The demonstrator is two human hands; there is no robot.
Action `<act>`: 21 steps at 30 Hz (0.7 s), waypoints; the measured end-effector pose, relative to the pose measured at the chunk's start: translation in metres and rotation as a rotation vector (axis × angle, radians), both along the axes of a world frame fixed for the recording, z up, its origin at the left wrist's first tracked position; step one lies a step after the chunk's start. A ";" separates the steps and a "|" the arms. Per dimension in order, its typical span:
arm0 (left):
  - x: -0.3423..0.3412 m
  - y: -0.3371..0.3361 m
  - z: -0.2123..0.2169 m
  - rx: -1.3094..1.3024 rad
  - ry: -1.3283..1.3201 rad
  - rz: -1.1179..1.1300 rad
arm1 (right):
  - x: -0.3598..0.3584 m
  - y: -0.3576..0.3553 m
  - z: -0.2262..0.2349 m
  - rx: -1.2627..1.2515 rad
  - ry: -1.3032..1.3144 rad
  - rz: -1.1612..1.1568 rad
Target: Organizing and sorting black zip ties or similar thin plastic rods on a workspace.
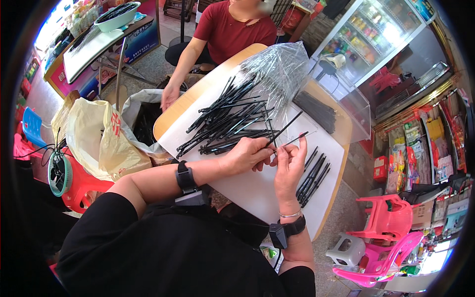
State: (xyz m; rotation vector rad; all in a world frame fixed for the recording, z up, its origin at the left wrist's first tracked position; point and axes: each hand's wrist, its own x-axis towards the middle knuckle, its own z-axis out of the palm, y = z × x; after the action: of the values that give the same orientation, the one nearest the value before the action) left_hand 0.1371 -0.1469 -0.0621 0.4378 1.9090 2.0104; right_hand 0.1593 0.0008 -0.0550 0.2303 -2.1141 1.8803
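Observation:
My left hand point(249, 155) is closed around a black rod point(287, 126) that slants up to the right over the table. Close beside it, my right hand point(291, 171) pinches a thinner dark rod point(296, 138) between thumb and fingers. Both hands nearly touch, and the fingers partly hide the lower ends of the rods. Beyond my left hand lies a large loose pile of black rods point(225, 119). A smaller group of black rods point(314, 179) rests to the right of my right hand. The white sheet point(237, 190) on the table lies under all of this.
Clear plastic wrap point(277, 67) and a bundle of thin dark rods point(316, 111) lie at the table's far side. Across sits a person in a red shirt point(232, 29). Bags point(96, 133) stand left; pink chairs point(388, 218) and a grey stool point(346, 250) stand right.

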 end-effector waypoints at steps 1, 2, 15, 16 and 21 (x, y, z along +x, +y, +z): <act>0.001 0.000 0.001 -0.001 -0.001 -0.001 | -0.001 0.002 -0.003 0.047 0.011 0.003; 0.001 0.001 0.002 -0.018 0.023 0.008 | -0.002 0.004 -0.004 0.095 0.023 0.008; 0.003 0.001 0.000 0.014 -0.005 -0.068 | -0.001 0.002 -0.005 0.087 -0.001 -0.015; 0.003 0.000 0.001 0.015 -0.004 -0.066 | -0.001 0.002 -0.003 0.088 0.001 -0.013; 0.000 -0.002 0.001 0.047 -0.078 -0.037 | -0.001 0.006 0.003 0.001 -0.046 0.086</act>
State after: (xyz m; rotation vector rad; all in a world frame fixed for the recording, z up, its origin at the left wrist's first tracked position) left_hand 0.1370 -0.1489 -0.0614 0.3979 1.7974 2.0218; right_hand 0.1580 0.0064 -0.0521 0.2856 -2.1682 1.9501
